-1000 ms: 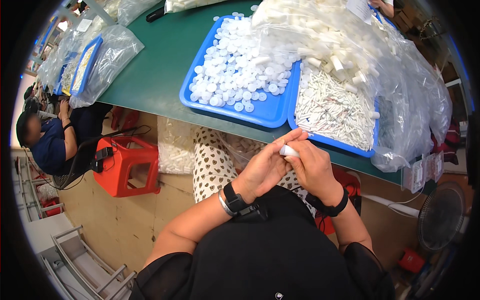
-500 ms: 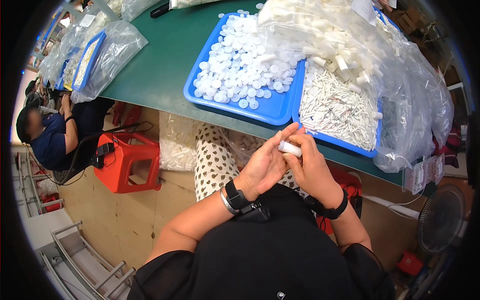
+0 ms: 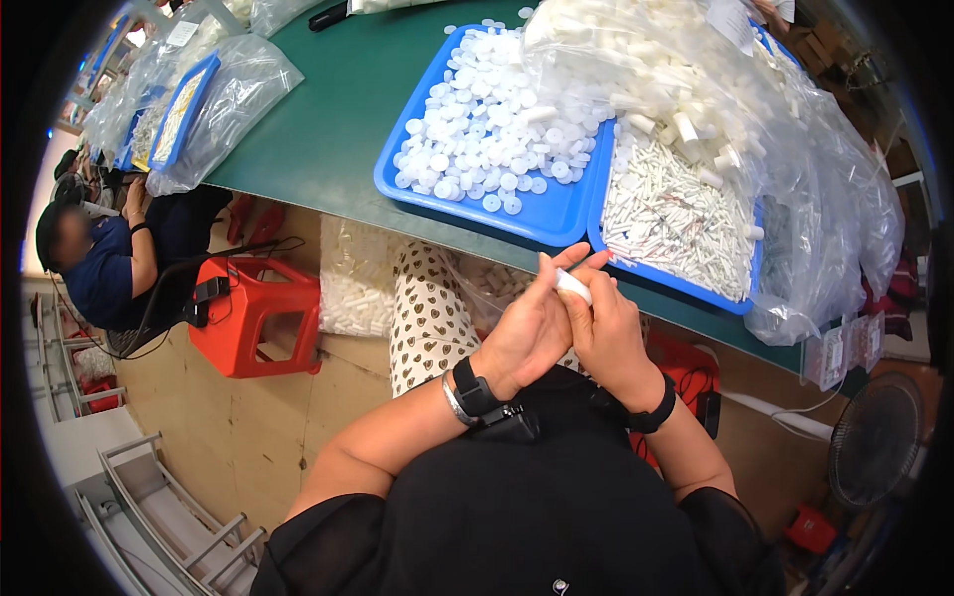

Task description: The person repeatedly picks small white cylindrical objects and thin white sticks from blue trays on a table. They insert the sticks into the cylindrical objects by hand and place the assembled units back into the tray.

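In front of my body, near the table edge, a short white cylinder (image 3: 573,286) is held between my two hands. My right hand (image 3: 614,340) is closed round it, thumb and fingers pinching its side. My left hand (image 3: 527,336) is turned palm up beneath, its thumb and fingers closed about the cylinder's far end. Just beyond, a blue tray (image 3: 552,221) holds many translucent white discs (image 3: 472,129). Beside it on the right, another blue tray (image 3: 686,290) is filled with thin white sticks (image 3: 671,214), some with reddish wires.
A large clear bag of white cylinders (image 3: 636,60) leans over both trays on the green table (image 3: 318,129). To the left stand a red stool (image 3: 253,318) and a seated person (image 3: 114,253). A fan (image 3: 874,437) is at the right; a bag of white parts (image 3: 353,283) lies under the table.
The white cylinder has moved slightly up and tilted, its far end now at my left thumb and fingers. My right hand has shifted a little left, and the view has shifted slightly.
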A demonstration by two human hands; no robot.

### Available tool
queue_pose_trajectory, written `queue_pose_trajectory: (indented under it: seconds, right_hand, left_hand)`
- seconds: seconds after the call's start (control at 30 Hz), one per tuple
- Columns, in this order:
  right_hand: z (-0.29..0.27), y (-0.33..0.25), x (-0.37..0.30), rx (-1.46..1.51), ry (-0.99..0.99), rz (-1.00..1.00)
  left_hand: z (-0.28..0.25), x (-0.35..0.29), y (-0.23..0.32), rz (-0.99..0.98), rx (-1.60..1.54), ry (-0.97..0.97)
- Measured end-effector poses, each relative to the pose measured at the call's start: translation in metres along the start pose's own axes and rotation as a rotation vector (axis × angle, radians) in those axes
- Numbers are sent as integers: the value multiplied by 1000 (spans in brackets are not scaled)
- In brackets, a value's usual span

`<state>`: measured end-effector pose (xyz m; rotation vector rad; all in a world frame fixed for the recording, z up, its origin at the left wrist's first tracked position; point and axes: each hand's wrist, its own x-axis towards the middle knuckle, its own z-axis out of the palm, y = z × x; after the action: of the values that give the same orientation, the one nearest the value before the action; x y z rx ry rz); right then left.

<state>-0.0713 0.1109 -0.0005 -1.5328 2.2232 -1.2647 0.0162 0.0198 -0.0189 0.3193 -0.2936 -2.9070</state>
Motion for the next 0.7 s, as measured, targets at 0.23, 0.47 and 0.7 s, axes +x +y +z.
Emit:
queue_pose_trajectory:
  seconds: [0.23,0.47,0.7]
  right_hand:
    - [14,6,-7,128,-27,142]
    - [-9,14,5,1106,-513,855]
    - [24,30,-21,465,-528,536]
  left_hand:
    - [-15,-6,-10,40,281,92]
    - [-19,-13,8,-62,328,124]
    - [-47,-25,-21,-54,281,355]
